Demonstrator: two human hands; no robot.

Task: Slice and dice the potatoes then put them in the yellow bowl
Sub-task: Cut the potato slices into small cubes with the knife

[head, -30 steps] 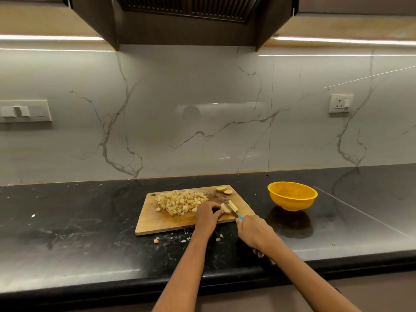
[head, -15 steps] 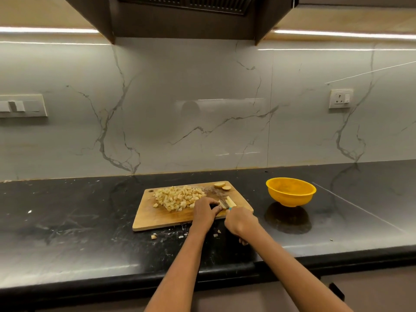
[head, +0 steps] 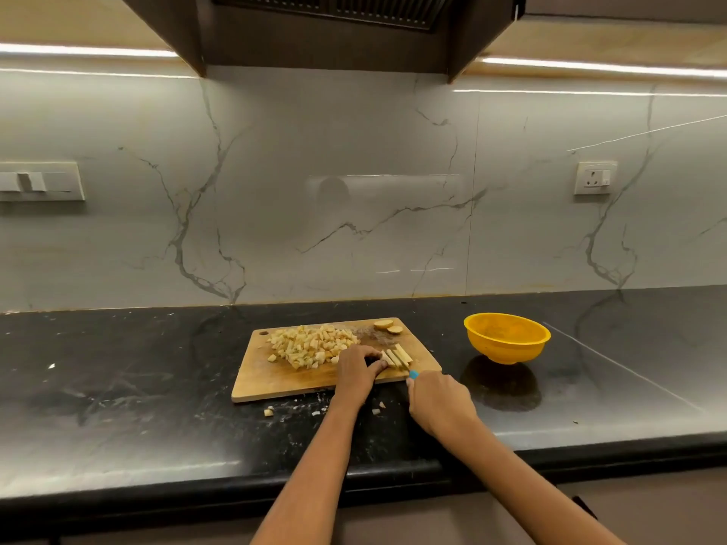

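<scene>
Apparently left hand point(head: 356, 369) steadies pale sticks point(head: 397, 356) (squared).

yellow bowl point(head: 506, 338), blk counter point(head: 118, 367), wht veined marble wall point(head: 275, 190)

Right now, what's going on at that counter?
A person is dicing potato on a wooden cutting board. The left hand holds down a row of potato sticks, and the right hand grips a blue-handled knife at the board's near right edge. A pile of diced potato sits on the board, two round end pieces at its far edge. The yellow bowl to the right looks empty. A few bits lie on the black counter.
</scene>
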